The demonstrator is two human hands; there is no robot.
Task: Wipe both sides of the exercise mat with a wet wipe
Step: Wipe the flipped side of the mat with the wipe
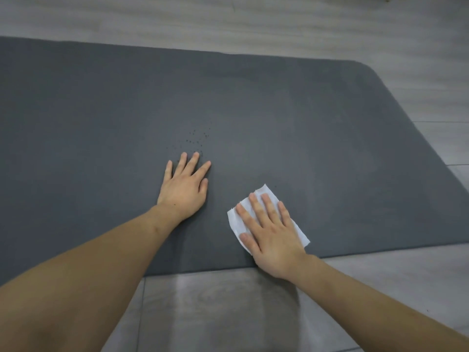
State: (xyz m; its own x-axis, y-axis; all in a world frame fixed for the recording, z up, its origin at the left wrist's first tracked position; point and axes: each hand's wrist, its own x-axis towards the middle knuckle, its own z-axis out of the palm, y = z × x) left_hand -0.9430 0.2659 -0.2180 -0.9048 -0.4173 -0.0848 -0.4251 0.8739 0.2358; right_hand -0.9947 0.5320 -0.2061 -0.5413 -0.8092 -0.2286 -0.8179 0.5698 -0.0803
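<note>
A dark grey exercise mat (279, 110) lies flat on the floor and fills most of the view, its rounded far-right corner showing. My left hand (186, 188) rests flat on the mat with fingers spread and straight. Just beyond its fingertips is a patch of small dark specks (196, 139). My right hand (270, 231) presses a white wet wipe (264, 193) flat against the mat near the front edge, fingers straight on top. The wipe sticks out past the fingertips and on both sides of the hand.
Grey wood-look floor tiles (215, 313) surround the mat in front, behind and to the right. The mat's front edge runs just under my right wrist.
</note>
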